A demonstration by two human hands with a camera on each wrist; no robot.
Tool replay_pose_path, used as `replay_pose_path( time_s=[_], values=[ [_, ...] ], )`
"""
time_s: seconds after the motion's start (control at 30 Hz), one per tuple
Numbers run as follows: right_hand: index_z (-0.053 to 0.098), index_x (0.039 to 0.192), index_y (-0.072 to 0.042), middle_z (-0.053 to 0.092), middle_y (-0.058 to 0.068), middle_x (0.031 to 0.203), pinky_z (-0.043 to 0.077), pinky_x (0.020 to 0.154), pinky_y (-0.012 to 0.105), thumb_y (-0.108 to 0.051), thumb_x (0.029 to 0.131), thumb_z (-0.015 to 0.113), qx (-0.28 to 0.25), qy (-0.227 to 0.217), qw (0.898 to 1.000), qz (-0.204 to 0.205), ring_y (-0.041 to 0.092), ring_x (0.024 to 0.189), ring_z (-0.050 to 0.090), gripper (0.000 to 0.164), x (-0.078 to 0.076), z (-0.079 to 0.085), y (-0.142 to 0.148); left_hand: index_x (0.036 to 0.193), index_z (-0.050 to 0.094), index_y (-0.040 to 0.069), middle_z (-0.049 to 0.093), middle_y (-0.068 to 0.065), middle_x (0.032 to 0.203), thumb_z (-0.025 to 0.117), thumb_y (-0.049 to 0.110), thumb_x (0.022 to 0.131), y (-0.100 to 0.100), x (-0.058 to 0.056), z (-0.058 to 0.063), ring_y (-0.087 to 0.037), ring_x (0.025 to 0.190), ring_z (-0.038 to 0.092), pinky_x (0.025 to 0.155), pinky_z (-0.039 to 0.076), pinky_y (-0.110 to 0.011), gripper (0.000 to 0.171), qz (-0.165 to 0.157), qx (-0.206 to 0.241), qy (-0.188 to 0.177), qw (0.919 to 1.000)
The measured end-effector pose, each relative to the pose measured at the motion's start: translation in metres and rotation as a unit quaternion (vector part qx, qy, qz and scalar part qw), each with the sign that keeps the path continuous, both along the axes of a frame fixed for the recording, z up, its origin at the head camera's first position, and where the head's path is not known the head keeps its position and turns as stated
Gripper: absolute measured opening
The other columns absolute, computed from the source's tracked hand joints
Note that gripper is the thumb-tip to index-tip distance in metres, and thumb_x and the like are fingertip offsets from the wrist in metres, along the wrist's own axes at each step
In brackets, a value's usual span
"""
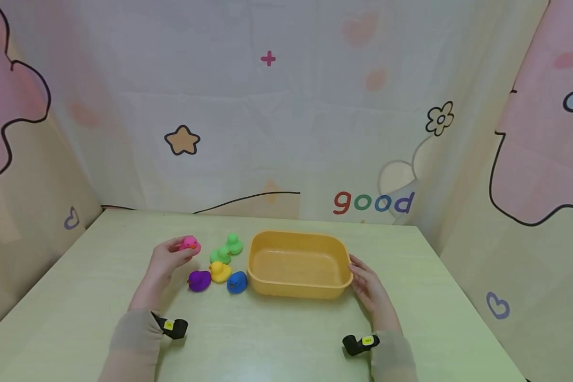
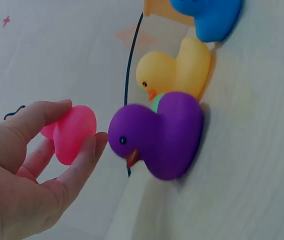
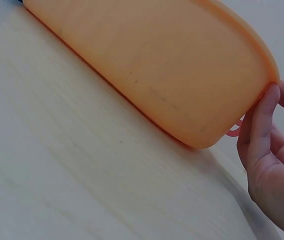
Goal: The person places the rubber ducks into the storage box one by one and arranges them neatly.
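Observation:
In the head view my left hand [image 1: 164,261] pinches a pink toy duck [image 1: 190,244] between thumb and fingers, left of the other ducks. The left wrist view shows the pink duck [image 2: 76,135] held close beside a purple duck [image 2: 169,137]. My right hand [image 1: 370,286] holds the right end of a yellow-orange plastic basin [image 1: 298,291] at its rim. Seen from the right wrist, the fingers [image 3: 264,117] meet the rim at the basin's corner. Bare floor shows inside the basin.
Between left hand and basin sit two green ducks [image 1: 233,244], a yellow duck [image 1: 220,272], the purple duck [image 1: 199,281] and a blue duck [image 1: 237,283], which is right by the basin's left side. Printed cloth [image 1: 229,159] hangs behind the pale table [image 1: 267,339] and along both sides.

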State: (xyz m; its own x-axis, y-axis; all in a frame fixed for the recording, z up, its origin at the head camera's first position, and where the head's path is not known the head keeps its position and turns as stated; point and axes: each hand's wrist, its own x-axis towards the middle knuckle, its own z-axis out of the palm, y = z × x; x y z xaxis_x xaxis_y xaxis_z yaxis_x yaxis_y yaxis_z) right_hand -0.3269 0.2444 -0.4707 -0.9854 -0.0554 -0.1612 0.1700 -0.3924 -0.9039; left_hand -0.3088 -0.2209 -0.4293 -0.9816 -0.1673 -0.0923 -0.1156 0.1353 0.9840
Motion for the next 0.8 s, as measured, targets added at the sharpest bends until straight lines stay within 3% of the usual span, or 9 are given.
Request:
replay_pose_path(
  time_s=[0.17,0.33,0.57,0.8],
  values=[
    [0.053,0.129,-0.012,0.065,-0.005,0.105,0.053,0.079,0.013,-0.003,0.100,0.050,0.003,0.005,1.000,0.006,0.003,0.088,0.064,0.030,0.000,0.000,0.000,0.147,0.037,-0.005,0.048,-0.020,0.131,0.068,0.016,0.092,0.011,-0.002,0.004,-0.004,0.088,0.060,0.094,0.052,-0.027,0.066,-0.006,0.008,-0.005,0.9999],
    [0.049,0.136,-0.009,0.064,-0.005,0.105,0.053,0.078,0.013,-0.004,0.099,0.050,0.005,0.005,1.000,0.003,0.003,0.086,0.064,0.037,0.001,0.001,0.001,0.148,0.036,-0.003,0.044,-0.021,0.137,0.066,0.014,0.093,0.027,-0.009,0.012,-0.013,0.101,0.058,0.097,0.050,-0.026,0.065,-0.029,0.032,-0.007,0.9990],
    [0.045,0.140,-0.007,0.065,-0.006,0.108,0.053,0.080,0.013,-0.006,0.099,0.054,0.000,-0.006,1.000,0.003,0.003,0.088,0.065,0.042,-0.001,0.002,0.002,0.151,0.032,-0.001,0.039,-0.022,0.141,0.066,0.007,0.092,0.056,-0.020,0.024,-0.007,0.094,0.060,0.094,0.051,-0.023,0.068,-0.061,0.085,-0.014,0.9944],
    [0.040,0.145,-0.003,0.066,-0.007,0.104,0.053,0.077,0.013,-0.007,0.099,0.054,0.008,0.004,1.000,0.006,0.003,0.086,0.065,0.048,0.000,0.000,0.003,0.147,0.038,-0.001,0.045,-0.022,0.136,0.067,0.006,0.091,0.094,-0.027,0.031,-0.025,0.110,0.062,0.101,0.048,-0.034,0.063,-0.083,0.086,-0.017,0.9927]
  ],
)
